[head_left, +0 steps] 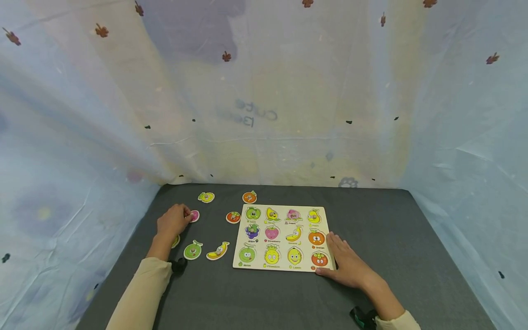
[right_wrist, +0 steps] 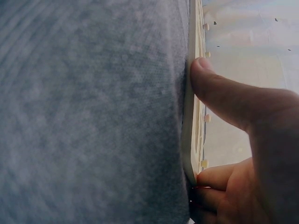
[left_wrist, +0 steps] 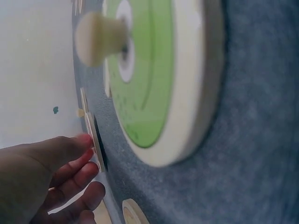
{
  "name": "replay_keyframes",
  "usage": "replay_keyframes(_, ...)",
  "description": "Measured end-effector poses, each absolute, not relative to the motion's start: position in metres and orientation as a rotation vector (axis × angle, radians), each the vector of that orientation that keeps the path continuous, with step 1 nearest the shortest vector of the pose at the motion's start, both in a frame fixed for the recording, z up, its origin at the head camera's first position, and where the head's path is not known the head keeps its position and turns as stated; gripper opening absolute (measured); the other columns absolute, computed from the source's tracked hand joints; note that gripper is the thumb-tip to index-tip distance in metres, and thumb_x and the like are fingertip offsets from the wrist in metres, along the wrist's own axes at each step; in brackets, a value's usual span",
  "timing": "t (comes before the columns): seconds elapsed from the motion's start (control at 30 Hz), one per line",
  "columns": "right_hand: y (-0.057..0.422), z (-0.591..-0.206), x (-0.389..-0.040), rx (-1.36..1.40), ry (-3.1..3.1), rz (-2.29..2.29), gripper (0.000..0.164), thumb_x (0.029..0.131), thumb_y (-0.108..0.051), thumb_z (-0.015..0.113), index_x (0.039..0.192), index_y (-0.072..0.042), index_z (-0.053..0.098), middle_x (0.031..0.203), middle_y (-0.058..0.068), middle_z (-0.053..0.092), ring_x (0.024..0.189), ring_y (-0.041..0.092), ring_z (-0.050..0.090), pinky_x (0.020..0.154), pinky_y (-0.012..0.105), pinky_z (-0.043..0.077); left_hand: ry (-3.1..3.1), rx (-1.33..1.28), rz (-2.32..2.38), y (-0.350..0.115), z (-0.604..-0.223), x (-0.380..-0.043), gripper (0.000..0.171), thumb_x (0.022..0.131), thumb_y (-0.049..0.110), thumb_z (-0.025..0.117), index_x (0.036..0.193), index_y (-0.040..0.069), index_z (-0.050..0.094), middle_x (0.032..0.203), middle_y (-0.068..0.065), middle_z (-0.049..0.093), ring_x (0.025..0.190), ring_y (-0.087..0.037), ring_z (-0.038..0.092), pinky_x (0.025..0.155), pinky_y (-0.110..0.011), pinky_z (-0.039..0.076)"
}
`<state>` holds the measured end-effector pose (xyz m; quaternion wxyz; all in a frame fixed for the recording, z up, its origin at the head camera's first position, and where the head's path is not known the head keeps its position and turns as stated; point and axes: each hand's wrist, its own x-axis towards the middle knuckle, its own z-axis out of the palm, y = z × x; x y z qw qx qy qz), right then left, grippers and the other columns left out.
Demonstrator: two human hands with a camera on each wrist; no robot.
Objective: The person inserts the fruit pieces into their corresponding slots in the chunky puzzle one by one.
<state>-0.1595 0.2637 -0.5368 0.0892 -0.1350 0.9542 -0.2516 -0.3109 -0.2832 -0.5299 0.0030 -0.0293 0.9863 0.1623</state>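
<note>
My left hand (head_left: 175, 222) is at the left of the table, pinching a small pink puzzle piece (head_left: 195, 216) between thumb and fingers. In the left wrist view that piece (left_wrist: 96, 144) appears edge-on at the fingertips, its face hidden. Large in front of that camera is the green fruit piece (left_wrist: 156, 70) with a wooden knob. My right hand (head_left: 348, 266) rests at the lower right corner of the fruit puzzle board (head_left: 283, 263). Its fingers lie extended along the right edge, with the thumb on the near edge. The right wrist view shows knobs standing up from the board (right_wrist: 188, 140).
Loose pieces lie left of the board: a banana (head_left: 217, 251), a tomato (head_left: 233, 217) and a yellow fruit (head_left: 206, 197). An orange piece (head_left: 249, 197) is behind the board's far edge. Another yellow piece (head_left: 176, 241) is partly hidden by the left wrist. A printed curtain (head_left: 288, 156) encloses the grey table.
</note>
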Motion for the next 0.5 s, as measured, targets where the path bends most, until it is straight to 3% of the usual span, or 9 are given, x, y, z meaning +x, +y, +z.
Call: replay_keyframes(0.5,0.263,-0.535,-0.158,-0.410,2.842,-0.748,0.122,0.088,-0.062,0.083,0.165,0.010,0.022,0.173,0.030,0.022,0.161,0.047,0.022,0.128,0.062,0.019,3.111,-0.045,0.518,-0.272,-0.521,-0.305,0.021,0.105,0.027,0.073,0.109,0.007,0.070,0.104,-0.012,0.064,0.089,-0.028,0.063,0.079,-0.058,0.051)
